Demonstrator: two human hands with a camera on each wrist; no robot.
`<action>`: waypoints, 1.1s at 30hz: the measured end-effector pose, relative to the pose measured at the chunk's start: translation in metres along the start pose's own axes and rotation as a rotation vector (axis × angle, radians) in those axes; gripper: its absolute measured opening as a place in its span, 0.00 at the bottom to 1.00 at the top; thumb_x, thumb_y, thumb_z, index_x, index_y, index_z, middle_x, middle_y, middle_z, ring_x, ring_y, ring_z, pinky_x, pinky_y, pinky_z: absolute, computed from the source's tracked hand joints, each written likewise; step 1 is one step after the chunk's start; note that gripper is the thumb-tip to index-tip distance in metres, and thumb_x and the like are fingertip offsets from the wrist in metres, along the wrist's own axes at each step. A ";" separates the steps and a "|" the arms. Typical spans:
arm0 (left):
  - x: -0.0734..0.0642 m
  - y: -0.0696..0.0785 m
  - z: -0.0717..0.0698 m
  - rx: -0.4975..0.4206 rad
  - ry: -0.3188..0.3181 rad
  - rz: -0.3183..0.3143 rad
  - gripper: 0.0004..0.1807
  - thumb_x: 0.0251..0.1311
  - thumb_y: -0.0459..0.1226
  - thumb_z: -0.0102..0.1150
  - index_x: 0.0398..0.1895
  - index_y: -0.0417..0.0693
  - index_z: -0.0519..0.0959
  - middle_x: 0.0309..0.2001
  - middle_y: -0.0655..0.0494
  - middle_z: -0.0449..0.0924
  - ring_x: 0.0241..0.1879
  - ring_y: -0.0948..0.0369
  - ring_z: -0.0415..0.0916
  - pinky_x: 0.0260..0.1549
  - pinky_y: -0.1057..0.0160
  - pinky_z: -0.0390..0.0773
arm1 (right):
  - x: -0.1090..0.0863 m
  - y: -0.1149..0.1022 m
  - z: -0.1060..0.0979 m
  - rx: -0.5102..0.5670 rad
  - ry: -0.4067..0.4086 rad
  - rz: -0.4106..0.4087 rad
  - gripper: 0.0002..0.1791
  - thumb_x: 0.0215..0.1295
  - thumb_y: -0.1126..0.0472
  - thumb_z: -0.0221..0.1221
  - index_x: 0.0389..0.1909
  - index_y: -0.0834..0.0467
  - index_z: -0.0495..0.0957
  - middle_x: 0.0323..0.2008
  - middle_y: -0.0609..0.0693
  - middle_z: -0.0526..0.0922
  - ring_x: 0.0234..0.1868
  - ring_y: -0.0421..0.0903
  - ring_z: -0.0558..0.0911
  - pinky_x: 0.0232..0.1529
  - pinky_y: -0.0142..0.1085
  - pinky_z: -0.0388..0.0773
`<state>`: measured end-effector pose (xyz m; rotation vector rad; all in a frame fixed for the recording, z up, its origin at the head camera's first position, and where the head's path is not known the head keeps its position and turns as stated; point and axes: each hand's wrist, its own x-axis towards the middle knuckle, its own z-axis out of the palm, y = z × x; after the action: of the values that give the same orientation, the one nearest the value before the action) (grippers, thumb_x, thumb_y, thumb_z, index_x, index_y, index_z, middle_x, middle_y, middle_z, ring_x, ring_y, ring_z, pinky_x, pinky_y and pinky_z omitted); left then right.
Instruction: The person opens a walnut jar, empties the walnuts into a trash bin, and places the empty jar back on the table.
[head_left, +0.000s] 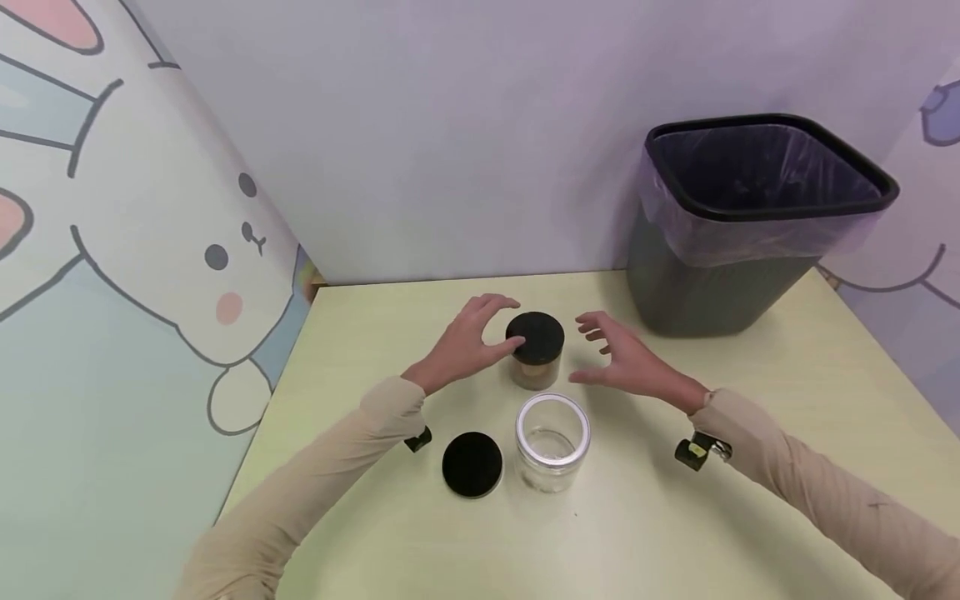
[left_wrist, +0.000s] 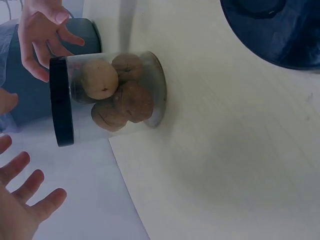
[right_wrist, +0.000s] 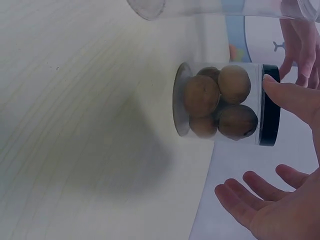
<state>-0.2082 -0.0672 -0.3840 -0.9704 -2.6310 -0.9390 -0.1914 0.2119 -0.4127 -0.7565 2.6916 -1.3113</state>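
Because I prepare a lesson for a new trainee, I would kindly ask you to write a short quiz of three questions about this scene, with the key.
1. What is inside the lidded jar?
A) Water
B) Round brown items
C) Pencils

2. True or false: in the head view, the lidded jar stands between the left hand and the right hand.

3. Fill in: in the head view, the loose black lid lies to the ____ of the open jar.

Key: 1. B; 2. True; 3. left

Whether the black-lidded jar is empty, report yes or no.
No, the left wrist view shows brown walnuts inside the black-lidded jar.
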 end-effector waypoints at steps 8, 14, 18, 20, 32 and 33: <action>-0.008 0.000 0.008 -0.077 0.000 -0.054 0.30 0.56 0.54 0.62 0.60 0.56 0.70 0.60 0.62 0.68 0.60 0.61 0.62 0.57 0.54 0.65 | 0.005 0.005 0.015 0.059 0.013 0.000 0.50 0.42 0.53 0.76 0.65 0.60 0.59 0.57 0.64 0.69 0.55 0.61 0.72 0.48 0.53 0.73; -0.016 0.003 0.013 -0.119 -0.007 -0.074 0.33 0.54 0.55 0.63 0.62 0.55 0.69 0.61 0.63 0.67 0.63 0.63 0.59 0.60 0.54 0.61 | 0.006 0.009 0.029 0.116 -0.003 0.007 0.51 0.40 0.56 0.76 0.65 0.59 0.58 0.57 0.61 0.69 0.54 0.61 0.73 0.47 0.52 0.74; -0.019 0.004 0.017 -0.151 0.007 -0.070 0.33 0.53 0.54 0.64 0.62 0.57 0.69 0.61 0.63 0.67 0.63 0.63 0.59 0.60 0.54 0.62 | 0.008 0.013 0.039 0.145 -0.016 0.013 0.51 0.40 0.55 0.77 0.64 0.59 0.58 0.57 0.60 0.69 0.54 0.59 0.74 0.46 0.51 0.75; -0.019 0.003 0.019 -0.167 0.023 -0.063 0.33 0.53 0.53 0.65 0.62 0.57 0.69 0.61 0.62 0.67 0.62 0.63 0.60 0.58 0.55 0.64 | 0.010 0.015 0.044 0.154 -0.021 0.014 0.51 0.40 0.54 0.76 0.64 0.60 0.58 0.58 0.59 0.69 0.54 0.59 0.74 0.46 0.50 0.75; -0.013 0.005 0.026 -0.207 0.000 -0.030 0.37 0.51 0.52 0.67 0.63 0.51 0.67 0.62 0.63 0.65 0.62 0.64 0.59 0.55 0.56 0.67 | 0.018 0.023 0.069 0.194 0.065 -0.005 0.48 0.39 0.62 0.77 0.62 0.61 0.62 0.58 0.57 0.72 0.55 0.54 0.72 0.47 0.51 0.71; -0.013 0.005 0.026 -0.204 -0.002 -0.029 0.37 0.51 0.52 0.67 0.63 0.51 0.67 0.62 0.63 0.65 0.62 0.64 0.59 0.56 0.56 0.66 | 0.018 0.023 0.070 0.194 0.074 -0.001 0.48 0.38 0.60 0.77 0.62 0.60 0.63 0.57 0.56 0.72 0.55 0.53 0.72 0.46 0.50 0.71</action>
<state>-0.1938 -0.0549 -0.4066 -0.9780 -2.5962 -1.2331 -0.1990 0.1651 -0.4721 -0.7015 2.5667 -1.6026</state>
